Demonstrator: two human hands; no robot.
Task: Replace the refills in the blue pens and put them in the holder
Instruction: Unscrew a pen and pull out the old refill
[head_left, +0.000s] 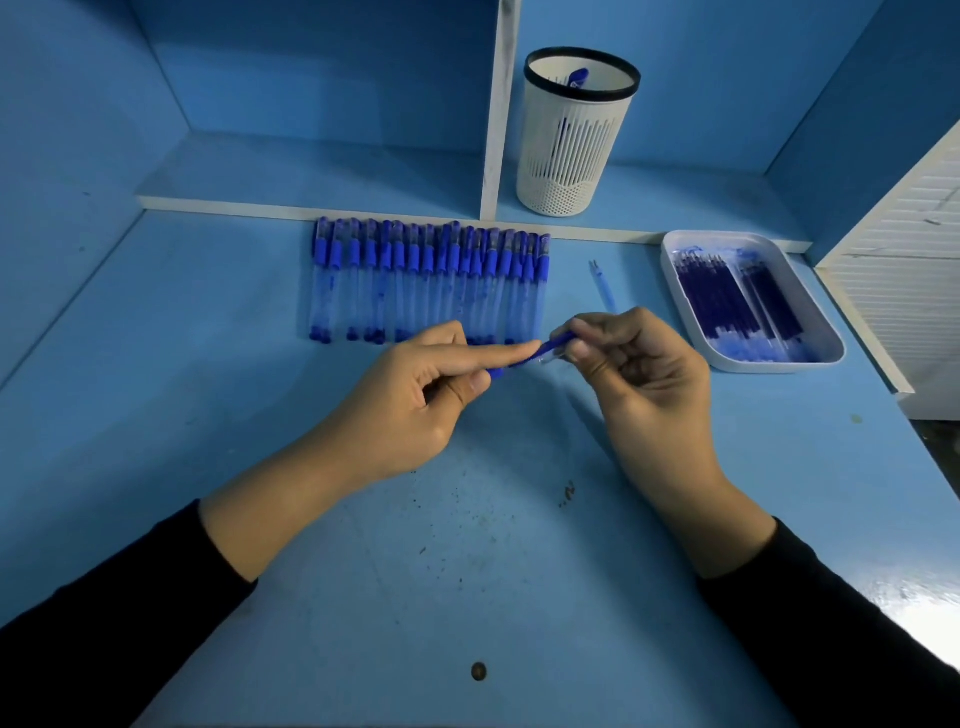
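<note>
In front of the row of pens (431, 280), the left hand (415, 400) pinches one end of a blue pen (558, 344), the right hand (644, 379) pinches the other. Behind the row's right end stands the holder (574, 140); right of the row, a refill tray (769, 367).

1. Blue desk top (208, 322), scuffed and faintly marked.
2. White ledge (311, 210) along the back of the desk, fronting a blue recess.
3. White upright divider (496, 104), standing on the ledge and splitting the recess into two bays.
4. White slatted panel (904, 234) at the right edge.
5. Small round brown spot (478, 671) near the front of the desk.
6. Dark specks (567, 493) scattered mid-desk.
</note>
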